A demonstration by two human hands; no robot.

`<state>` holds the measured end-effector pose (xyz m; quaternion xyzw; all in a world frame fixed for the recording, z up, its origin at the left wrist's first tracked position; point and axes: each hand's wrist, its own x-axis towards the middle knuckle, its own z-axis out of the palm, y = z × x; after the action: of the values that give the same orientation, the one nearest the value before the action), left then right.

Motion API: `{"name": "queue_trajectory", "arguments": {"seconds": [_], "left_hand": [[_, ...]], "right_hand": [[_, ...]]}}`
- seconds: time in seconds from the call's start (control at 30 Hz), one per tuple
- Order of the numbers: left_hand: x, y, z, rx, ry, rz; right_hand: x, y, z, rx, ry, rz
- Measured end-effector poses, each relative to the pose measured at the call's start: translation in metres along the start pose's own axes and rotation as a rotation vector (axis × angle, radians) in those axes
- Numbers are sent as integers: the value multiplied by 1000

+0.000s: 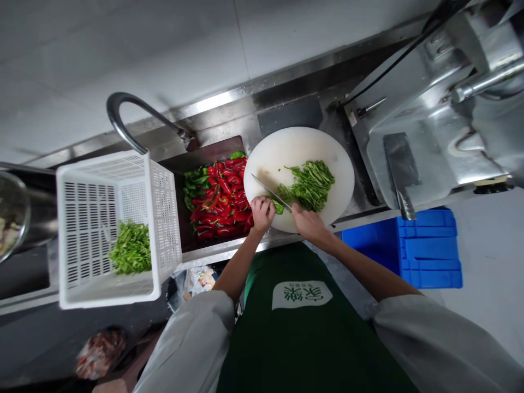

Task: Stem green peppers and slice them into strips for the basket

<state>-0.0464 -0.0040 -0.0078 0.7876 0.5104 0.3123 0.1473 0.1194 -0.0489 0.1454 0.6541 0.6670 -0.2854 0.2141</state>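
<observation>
Right fingers (302, 214) clamped round the knife (271, 192), left fingers (268, 208) curled together, pinning a glossy green pepper (278, 207) on the smooth, round white cutting board (295, 137)! The thin metal blade slants away from the right fingers, its tip pointing forward and left, past the left fingertips. The pepper sits between the two hands, partly covered; its long axis I can't tell. Just ahead of the right fingers, a loose heap of chopped greens (315, 183). Left of the left fingers, shiny red peppers (225, 199) pack the metal sink (221, 148); farther left, a slotted white plastic basket (166, 210) cradles leafy greens (131, 248). Well right, a broad cleaver (401, 158)! And below the fingers, the green apron (303, 338) carries a white label (302, 295), upside down, apparently 家樂, its smaller line too blurred.
</observation>
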Motion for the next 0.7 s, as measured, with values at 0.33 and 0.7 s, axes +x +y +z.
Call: {"name": "queue_trajectory", "arguments": {"seconds": [0.33, 0.7], "left_hand": [[-2, -1, 3, 9, -48, 18], [-3, -3, 4, 92, 20, 70]], "right_hand": [[-51, 12, -7, -114, -70, -27], [-27, 8, -6, -44, -35, -44]]}}
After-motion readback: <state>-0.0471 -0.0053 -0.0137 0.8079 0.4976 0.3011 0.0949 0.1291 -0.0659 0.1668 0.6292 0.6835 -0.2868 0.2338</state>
